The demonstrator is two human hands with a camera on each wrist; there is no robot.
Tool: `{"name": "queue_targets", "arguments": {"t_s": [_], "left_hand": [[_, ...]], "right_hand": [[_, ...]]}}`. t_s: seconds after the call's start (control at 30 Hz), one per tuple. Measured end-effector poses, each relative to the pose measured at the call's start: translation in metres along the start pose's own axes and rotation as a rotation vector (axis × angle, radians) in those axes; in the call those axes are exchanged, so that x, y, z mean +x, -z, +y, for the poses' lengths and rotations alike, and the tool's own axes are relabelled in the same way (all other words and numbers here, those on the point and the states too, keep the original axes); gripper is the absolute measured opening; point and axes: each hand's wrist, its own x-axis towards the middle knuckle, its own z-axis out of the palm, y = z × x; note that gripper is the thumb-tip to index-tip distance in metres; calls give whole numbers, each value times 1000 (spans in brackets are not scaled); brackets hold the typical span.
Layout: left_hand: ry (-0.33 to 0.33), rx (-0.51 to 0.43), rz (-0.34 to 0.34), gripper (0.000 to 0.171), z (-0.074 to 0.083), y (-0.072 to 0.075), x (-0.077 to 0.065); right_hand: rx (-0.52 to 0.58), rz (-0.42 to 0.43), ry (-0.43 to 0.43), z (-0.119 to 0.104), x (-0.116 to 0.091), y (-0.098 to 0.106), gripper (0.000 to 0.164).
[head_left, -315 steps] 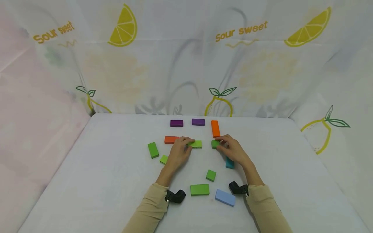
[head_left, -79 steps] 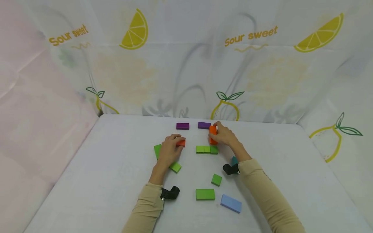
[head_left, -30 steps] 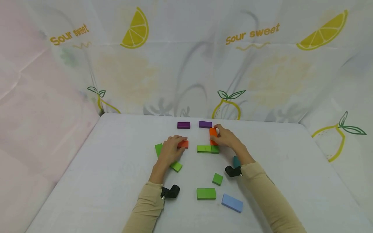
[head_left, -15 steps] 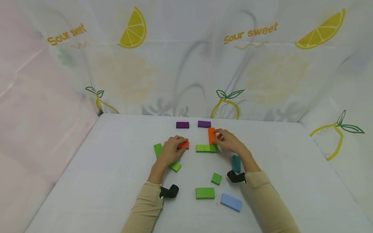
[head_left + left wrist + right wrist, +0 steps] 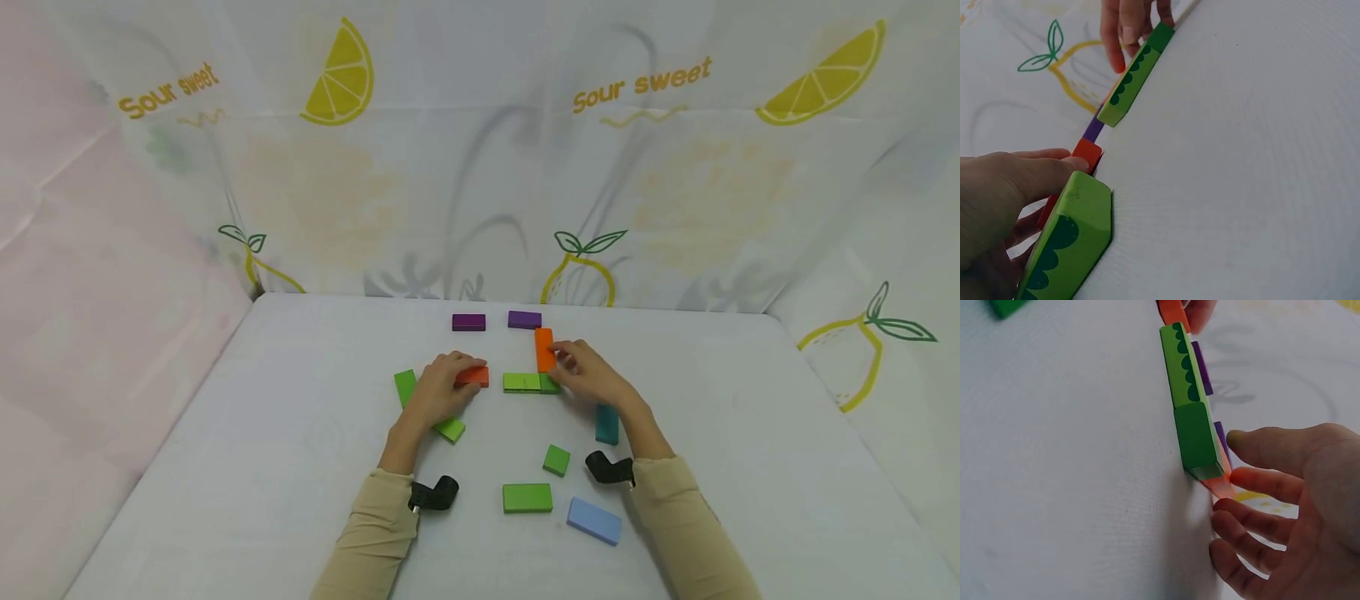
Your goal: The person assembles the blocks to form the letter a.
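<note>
My left hand pinches a red-orange block between thumb and fingers, low over the white table. To its right, a light green block lies end to end with a darker green block; scallops show on the light one's side in the right wrist view. An orange block reaches back from this pair. My right hand is beside the orange and dark green blocks, its fingers loosely bent and spread with nothing gripped. Whether a fingertip touches the orange block, I cannot tell.
Two purple blocks lie at the back. Green blocks sit by my left wrist, one partly hidden. A teal block is near my right wrist; closer are a small green block, a long green block and a light blue block.
The dark green block has come against the light green one, and the orange block behind them. My right hand has released the orange block and drawn back; my left has shifted the red-orange block slightly right.
</note>
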Motion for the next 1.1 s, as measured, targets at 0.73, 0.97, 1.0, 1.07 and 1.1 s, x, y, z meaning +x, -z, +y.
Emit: {"name": "queue_targets", "arguments": {"t_s": [0.73,0.97,1.0,1.07,1.1], "left_hand": [[-85,-24,-35,35,-3,-9,2],[-92,-15,-19,35,-6,-10,2],[-93,-10,-18,35,-7,-10,2],[-93,-4,-17,35,-7,-9,2],[-93,0,-18,35,-8,-9,2]], "right_hand": [[-10,-8,57,2,-8,2,49],[-3,3,59,5,-6,-1,47],[0,5,59,5,-5,-2,47],[2,8,55,6,-4,-4,47],[4,9,55,6,-4,-5,46]]}}
